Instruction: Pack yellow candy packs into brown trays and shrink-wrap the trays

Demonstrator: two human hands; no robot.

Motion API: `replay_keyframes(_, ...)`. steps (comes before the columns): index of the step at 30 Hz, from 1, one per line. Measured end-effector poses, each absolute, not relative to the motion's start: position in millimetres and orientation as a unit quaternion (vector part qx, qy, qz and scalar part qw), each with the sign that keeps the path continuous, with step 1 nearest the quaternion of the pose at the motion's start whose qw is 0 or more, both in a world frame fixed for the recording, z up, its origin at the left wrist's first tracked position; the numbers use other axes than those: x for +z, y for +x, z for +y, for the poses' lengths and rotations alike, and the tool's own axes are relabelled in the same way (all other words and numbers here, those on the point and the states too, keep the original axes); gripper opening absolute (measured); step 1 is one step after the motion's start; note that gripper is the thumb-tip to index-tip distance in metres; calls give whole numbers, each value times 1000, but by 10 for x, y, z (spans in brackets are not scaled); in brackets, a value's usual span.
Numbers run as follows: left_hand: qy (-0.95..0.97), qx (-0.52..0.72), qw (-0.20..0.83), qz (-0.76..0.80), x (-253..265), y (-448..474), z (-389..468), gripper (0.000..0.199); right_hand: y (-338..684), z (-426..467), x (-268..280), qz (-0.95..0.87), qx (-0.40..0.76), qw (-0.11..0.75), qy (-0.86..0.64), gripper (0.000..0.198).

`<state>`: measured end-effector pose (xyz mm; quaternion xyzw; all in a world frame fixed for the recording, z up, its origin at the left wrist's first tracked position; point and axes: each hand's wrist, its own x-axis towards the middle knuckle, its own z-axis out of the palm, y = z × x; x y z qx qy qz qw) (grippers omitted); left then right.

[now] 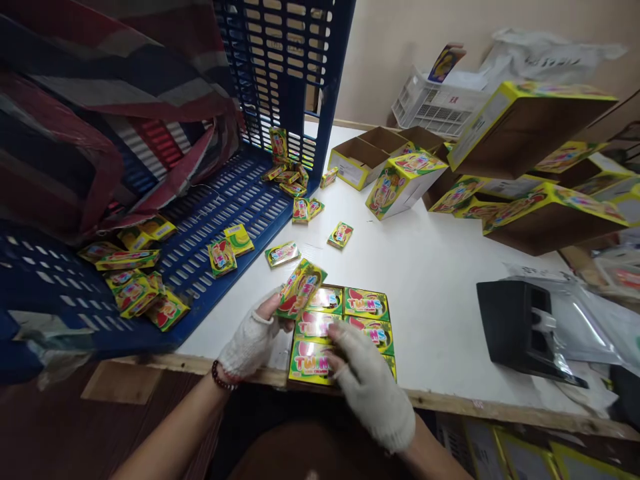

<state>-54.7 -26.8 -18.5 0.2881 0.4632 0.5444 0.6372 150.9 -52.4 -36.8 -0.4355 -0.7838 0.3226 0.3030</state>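
My left hand [255, 340], in a white fingerless glove, is closed on a small green-and-yellow TWINS candy box [301, 287], tilted above the far left corner of a display carton. That carton [291, 373] stands at the table's front edge, filled with rows of similar candy boxes [367, 303]. Over its middle, my right hand [373, 387] has thumb and fingers apart, the fingertips at the boxes inside. It wears the same kind of glove and hides part of the right rows. Loose candy boxes [283, 254] lie just beyond on the white tabletop.
On the left, a blue plastic crate [270, 220] lies on its side with several candy boxes and a striped bag [125, 100]. Yellow display cartons [407, 183] are piled at the back right. A black holder [510, 327] stands at right; a white basket [435, 100] sits behind.
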Motion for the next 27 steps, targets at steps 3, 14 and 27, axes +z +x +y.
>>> replay_keyframes(3, 235, 466, 738, 428, -130, -426, -232, 47, 1450, -228, -251, -659, 422, 424, -457, 61)
replay_keyframes(14, 613, 304, 291, 668, -201, -648, 279, 44, 1384, 205, -188, -831, 271, 241, -422, 21)
replay_keyframes(27, 596, 370, 263, 663, -833, -945, 757, 46, 1196, -203, -478, -891, 78, 178, -411, 46)
